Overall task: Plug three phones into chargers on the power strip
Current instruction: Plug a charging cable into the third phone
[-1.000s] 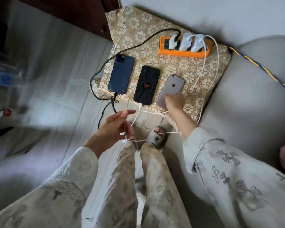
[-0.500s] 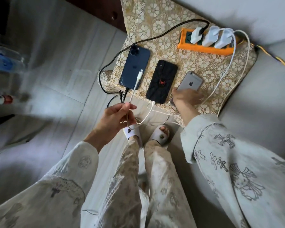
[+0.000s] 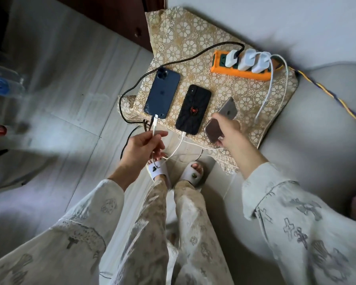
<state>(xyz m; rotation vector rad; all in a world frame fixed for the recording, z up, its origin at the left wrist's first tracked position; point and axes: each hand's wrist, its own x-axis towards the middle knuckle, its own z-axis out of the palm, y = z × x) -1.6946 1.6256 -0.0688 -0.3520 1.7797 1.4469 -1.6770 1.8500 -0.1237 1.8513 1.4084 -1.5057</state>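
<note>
Meanwhile, the left hand [image 3: 141, 148] pinched a white cable [image 3: 155, 128] just behind its plug, thumb and fingers closed on it, with the plug tip pointing up at the near end of the blue phone [image 3: 162, 92]. Whether the tip touched that phone could not be told. The right hand [image 3: 227, 131] had its grip closed round the near end of the silver phone [image 3: 227, 110], which was tilted, its far end raised off the patterned cloth (a gold floral one) [image 3: 245, 95] that covered the surface. Between those two phones lay the black phone [image 3: 194, 109], flat and face down, a red spider mark on its back and a white cable [image 3: 183, 135] entering its near end. The blue phone also lay flat and face down, and a black cable [image 3: 173, 62] ran beside it to the orange strip [image 3: 238, 73] at the far side of the cloth. Three white chargers [image 3: 247, 60] stood plugged into the strip in a row. Two white leads looped from them down the cloth's right edge. Below, two feet in white slippers [image 3: 193, 173] stood on the pale floor [image 3: 74, 83].
</note>
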